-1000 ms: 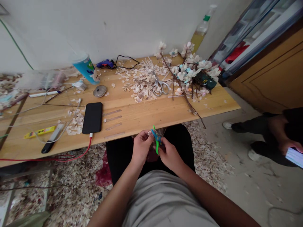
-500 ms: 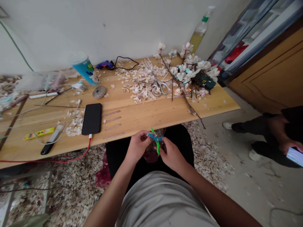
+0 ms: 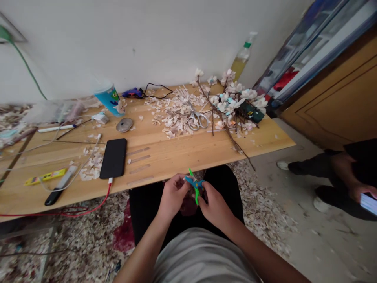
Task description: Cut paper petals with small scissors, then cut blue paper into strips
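Green-and-blue scissors (image 3: 196, 184) are in my right hand (image 3: 216, 203), thumb on the green handle and fingers at the blue one, over my lap just off the front edge of the table (image 3: 173, 151). The blades stand apart. My left hand (image 3: 172, 194) is at the tip of the blue blade with thumb and fingers drawn close; something pale shows there, but it's too small for me to tell whether I'm pinching it.

I'd judge this to be a snipping step, caught between cuts — the next move calls for a steady left hand, fingertips clear of the edges, and the right hand bringing the handles together.

Compared with a second ago, the blades are spread wider, the blue one now pointing more toward my left hand. My view has tilted up too — the tabletop sits lower in it.
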